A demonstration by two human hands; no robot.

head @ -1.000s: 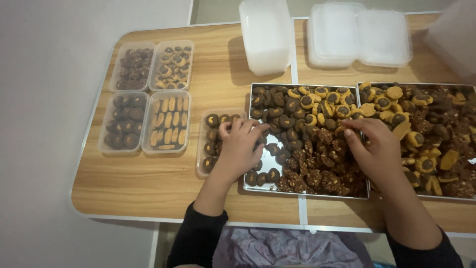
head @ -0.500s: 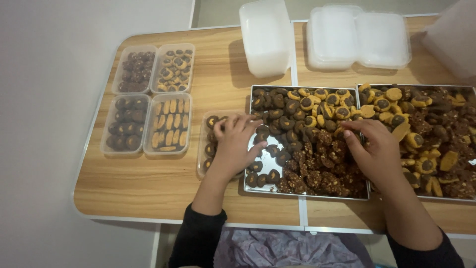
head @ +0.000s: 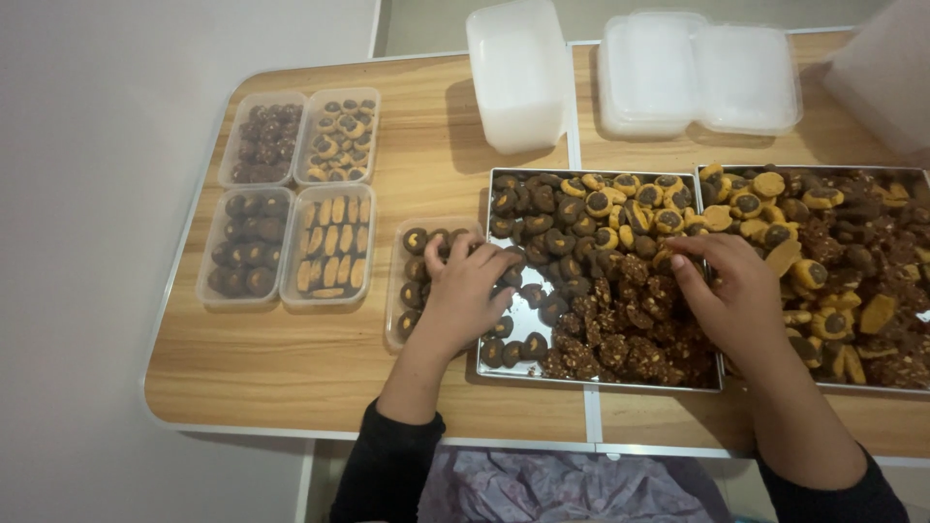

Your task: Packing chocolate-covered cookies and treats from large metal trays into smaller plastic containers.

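Cookies [head: 581, 242] — dark chocolate rounds, some with pale yellow rims — fill a metal tray [head: 504, 363] in the middle of the wooden table [head: 291, 368]. Just left of the tray sits a small clear tub [head: 395, 320], partly filled with the same dark rounds. The left hand [head: 465, 291] lies across the seam between tub and tray, palm down, fingers spread a little and curled onto the cookies; whether it pinches one I cannot tell. The right hand [head: 731, 295] rests on the right part of the tray, over a heap of rough, nut-studded cookies, its fingers bent and drawn close together with the tips touching the pile — what they grip, if anything, is hidden beneath them.

A second tray [head: 906, 383] touches the first on the right, heaped with mixed dark and yellow pieces. Near the left end of the table stand four filled tubs [head: 291, 203] in a two-by-two block, well apart from the hands. At the far edge are a stack of empty tubs [head: 518, 77] and a pile of clear lids [head: 697, 73].
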